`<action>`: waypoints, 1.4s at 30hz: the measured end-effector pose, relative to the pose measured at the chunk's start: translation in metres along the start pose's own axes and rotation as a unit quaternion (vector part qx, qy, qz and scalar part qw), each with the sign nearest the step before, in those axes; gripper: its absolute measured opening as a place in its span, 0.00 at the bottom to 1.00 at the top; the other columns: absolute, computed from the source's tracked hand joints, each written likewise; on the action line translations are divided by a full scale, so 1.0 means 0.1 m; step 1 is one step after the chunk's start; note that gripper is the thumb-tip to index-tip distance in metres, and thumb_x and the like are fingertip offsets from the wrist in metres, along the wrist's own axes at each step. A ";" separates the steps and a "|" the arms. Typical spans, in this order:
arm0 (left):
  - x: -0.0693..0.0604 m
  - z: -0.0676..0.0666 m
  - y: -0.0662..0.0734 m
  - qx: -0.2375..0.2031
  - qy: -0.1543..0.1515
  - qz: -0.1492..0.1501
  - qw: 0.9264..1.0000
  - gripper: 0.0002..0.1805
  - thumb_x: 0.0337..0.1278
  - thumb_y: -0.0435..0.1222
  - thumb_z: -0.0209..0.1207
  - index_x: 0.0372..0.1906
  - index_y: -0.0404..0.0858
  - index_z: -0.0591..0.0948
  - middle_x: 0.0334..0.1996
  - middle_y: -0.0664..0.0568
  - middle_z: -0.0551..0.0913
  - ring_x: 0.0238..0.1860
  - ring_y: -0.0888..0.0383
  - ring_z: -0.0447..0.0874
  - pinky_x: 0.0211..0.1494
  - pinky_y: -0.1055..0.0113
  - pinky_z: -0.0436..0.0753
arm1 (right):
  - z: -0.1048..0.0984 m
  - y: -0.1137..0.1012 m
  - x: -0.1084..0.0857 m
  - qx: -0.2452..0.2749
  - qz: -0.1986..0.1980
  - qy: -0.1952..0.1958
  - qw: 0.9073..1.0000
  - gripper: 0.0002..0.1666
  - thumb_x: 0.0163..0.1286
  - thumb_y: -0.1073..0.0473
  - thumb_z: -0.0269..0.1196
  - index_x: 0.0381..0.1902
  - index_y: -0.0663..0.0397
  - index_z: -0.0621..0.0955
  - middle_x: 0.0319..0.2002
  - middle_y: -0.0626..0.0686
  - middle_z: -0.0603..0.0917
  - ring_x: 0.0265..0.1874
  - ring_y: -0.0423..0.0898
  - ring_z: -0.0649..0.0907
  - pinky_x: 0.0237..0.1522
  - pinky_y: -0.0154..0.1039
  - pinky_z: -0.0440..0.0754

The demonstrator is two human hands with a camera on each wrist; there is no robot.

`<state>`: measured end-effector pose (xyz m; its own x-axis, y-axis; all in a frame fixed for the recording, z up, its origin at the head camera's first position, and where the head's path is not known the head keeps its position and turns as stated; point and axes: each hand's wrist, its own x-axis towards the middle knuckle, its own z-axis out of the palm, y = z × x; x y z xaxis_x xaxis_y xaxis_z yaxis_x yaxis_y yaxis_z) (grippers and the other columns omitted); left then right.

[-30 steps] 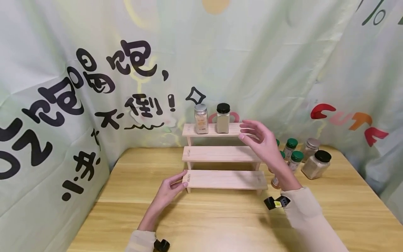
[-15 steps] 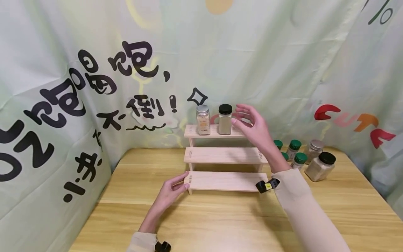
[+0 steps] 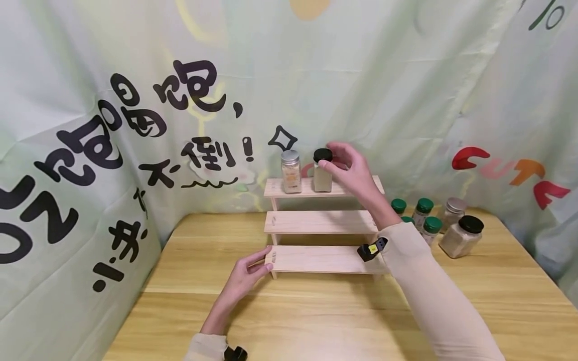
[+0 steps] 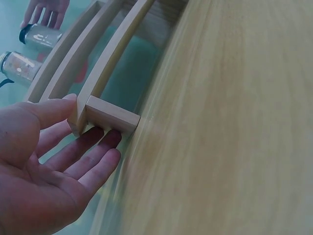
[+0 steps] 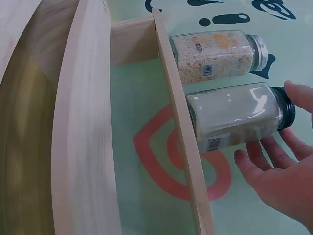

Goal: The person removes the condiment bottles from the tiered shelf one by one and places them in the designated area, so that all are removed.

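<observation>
A three-tier wooden display rack (image 3: 322,258) stands on the table. My left hand (image 3: 244,275) holds its lower left end; in the left wrist view the thumb (image 4: 61,108) lies against the shelf corner and the fingers touch the side leg. Up on the top tier stand two glass spice jars. The silver-lidded jar (image 3: 291,173) holds pinkish grains and is at the left. Beside it is the black-lidded jar (image 3: 322,179) with pale powder. My right hand (image 3: 353,171) pinches its black lid (image 5: 287,106) between thumb and index finger, while the jar's base sits on the shelf.
Right of the rack is a group of jars: several green-capped bottles (image 3: 423,210), a silver-lidded jar (image 3: 451,214) and a larger black-lidded jar (image 3: 461,237). A printed curtain (image 3: 397,100) hangs behind the wooden table (image 3: 316,316).
My right hand has moved left from beyond the black-lidded jar and now takes its lid between thumb and finger. The left hand keeps its place at the rack's end.
</observation>
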<state>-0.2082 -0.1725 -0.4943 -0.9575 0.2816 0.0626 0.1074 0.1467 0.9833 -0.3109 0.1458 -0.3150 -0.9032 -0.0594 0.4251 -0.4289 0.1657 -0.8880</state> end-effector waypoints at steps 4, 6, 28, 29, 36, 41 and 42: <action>-0.01 0.02 0.00 0.000 -0.001 -0.009 1.000 0.29 0.68 0.31 0.65 0.72 0.34 0.74 0.72 0.35 0.69 0.65 0.37 0.77 0.61 0.65 0.83 | 0.00 0.01 0.01 0.001 0.017 0.003 1.000 0.31 0.69 0.55 0.72 0.66 0.58 0.76 0.60 0.59 0.81 0.59 0.50 0.80 0.65 0.41 0.79; 0.00 0.02 0.00 0.000 -0.001 -0.009 1.000 0.29 0.68 0.31 0.65 0.72 0.34 0.74 0.72 0.35 0.69 0.65 0.37 0.76 0.61 0.64 0.82 | 0.00 0.00 0.01 0.004 0.026 0.006 1.000 0.31 0.68 0.55 0.72 0.65 0.58 0.78 0.59 0.59 0.82 0.58 0.50 0.81 0.64 0.40 0.80; 0.00 0.02 -0.02 -0.004 0.002 -0.003 1.000 0.29 0.68 0.30 0.64 0.71 0.33 0.74 0.72 0.36 0.70 0.65 0.37 0.76 0.61 0.65 0.83 | -0.02 -0.13 -0.04 -0.019 0.013 0.018 1.000 0.27 0.66 0.52 0.75 0.59 0.58 0.82 0.53 0.56 0.85 0.52 0.46 0.84 0.59 0.37 0.83; 0.00 0.03 -0.02 -0.005 0.000 -0.005 1.000 0.29 0.68 0.30 0.64 0.72 0.33 0.73 0.72 0.36 0.69 0.65 0.37 0.76 0.61 0.66 0.83 | -0.04 -0.15 -0.06 -0.019 0.011 0.019 1.000 0.27 0.65 0.52 0.75 0.59 0.58 0.82 0.53 0.56 0.85 0.51 0.46 0.84 0.58 0.36 0.83; -0.01 0.02 0.00 0.002 0.005 -0.002 1.000 0.28 0.69 0.31 0.64 0.72 0.33 0.74 0.72 0.37 0.70 0.65 0.37 0.76 0.61 0.65 0.82 | -0.11 -0.32 -0.18 -0.015 -0.010 0.027 0.999 0.25 0.65 0.55 0.75 0.57 0.60 0.83 0.51 0.56 0.86 0.50 0.46 0.84 0.57 0.35 0.84; 0.01 0.02 0.02 0.007 -0.002 0.019 1.000 0.28 0.69 0.30 0.63 0.71 0.30 0.73 0.73 0.36 0.69 0.65 0.36 0.76 0.61 0.65 0.82 | -0.23 -0.43 -0.34 -0.026 -0.007 0.028 0.999 0.25 0.66 0.54 0.74 0.58 0.58 0.83 0.52 0.55 0.86 0.51 0.45 0.84 0.57 0.35 0.84; 0.01 0.02 0.03 0.006 -0.003 0.021 1.000 0.28 0.69 0.29 0.63 0.71 0.30 0.73 0.73 0.35 0.69 0.65 0.35 0.76 0.61 0.65 0.83 | -0.26 -0.46 -0.38 -0.029 -0.007 0.028 0.999 0.25 0.66 0.53 0.74 0.58 0.57 0.83 0.52 0.55 0.86 0.52 0.45 0.84 0.57 0.35 0.84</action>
<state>-0.2082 -0.1702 -0.4919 -0.9506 0.2931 0.1021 0.1502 0.1465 0.9777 -0.2564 0.1658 -0.2863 -0.8941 -0.0080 0.4478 -0.4382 0.2228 -0.8708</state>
